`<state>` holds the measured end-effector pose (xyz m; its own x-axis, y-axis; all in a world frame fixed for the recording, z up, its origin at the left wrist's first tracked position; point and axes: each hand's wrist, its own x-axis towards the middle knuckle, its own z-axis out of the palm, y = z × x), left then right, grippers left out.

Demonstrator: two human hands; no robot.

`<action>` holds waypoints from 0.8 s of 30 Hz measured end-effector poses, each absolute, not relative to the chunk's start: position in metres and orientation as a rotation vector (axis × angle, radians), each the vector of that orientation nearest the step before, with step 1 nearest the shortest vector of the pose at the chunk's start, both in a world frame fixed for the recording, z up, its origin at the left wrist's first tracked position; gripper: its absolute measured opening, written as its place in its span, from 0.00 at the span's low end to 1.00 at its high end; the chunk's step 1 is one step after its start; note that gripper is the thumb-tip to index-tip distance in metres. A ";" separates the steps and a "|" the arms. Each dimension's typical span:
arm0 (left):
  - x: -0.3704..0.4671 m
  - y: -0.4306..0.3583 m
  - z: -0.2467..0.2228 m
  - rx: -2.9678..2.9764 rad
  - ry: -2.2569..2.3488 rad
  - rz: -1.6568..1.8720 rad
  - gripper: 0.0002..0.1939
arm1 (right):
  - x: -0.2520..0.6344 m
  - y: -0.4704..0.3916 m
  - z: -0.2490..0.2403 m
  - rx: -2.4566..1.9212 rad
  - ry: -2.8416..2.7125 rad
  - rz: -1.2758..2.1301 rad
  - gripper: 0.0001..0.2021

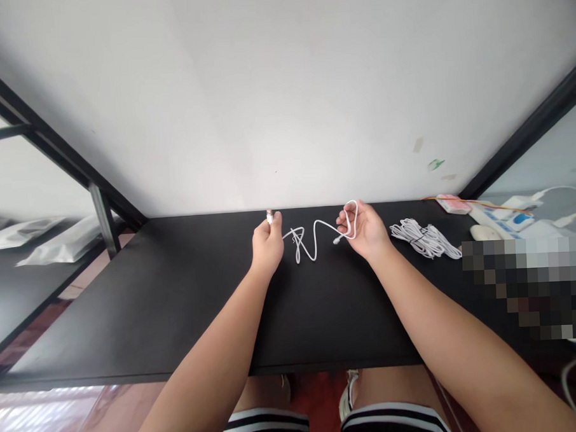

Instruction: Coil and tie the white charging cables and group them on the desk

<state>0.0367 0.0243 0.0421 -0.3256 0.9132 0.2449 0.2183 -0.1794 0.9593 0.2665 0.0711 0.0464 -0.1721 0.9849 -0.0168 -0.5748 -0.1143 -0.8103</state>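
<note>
A loose white USB cable (314, 241) hangs in wavy loops between my two hands, just above the black tabletop. My left hand (267, 241) is closed around one end, and the metal-tipped plug (269, 217) sticks up past the thumb. On the other side, my right hand (362, 228) is turned palm up with its fingers curled, and a loop of the cable lies across them. The cable's small white other end (337, 241) dangles below those fingers. Right of my right hand lies a tied bundle of white cables (425, 238).
The black table (177, 297) runs up to a white wall (273, 102). At the right are a power strip (502, 219) with plugs, a white mouse (484, 233), a pink-and-white box (453, 203) and a blurred-out patch. Black frame posts (101, 218) stand at both sides.
</note>
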 end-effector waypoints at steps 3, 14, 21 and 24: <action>0.043 0.020 0.043 1.537 1.504 1.416 0.28 | 0.258 0.066 0.043 -0.767 -0.952 1.614 0.14; 0.058 0.007 0.044 1.799 1.285 1.082 0.20 | 0.237 0.053 0.042 -0.783 -1.156 1.509 0.28; 0.064 0.002 0.047 1.683 1.169 1.143 0.17 | 0.228 0.043 0.052 -0.837 -1.146 1.499 0.30; 0.067 0.000 0.047 1.682 1.117 1.128 0.16 | 0.222 0.041 0.047 -0.833 -1.193 1.541 0.29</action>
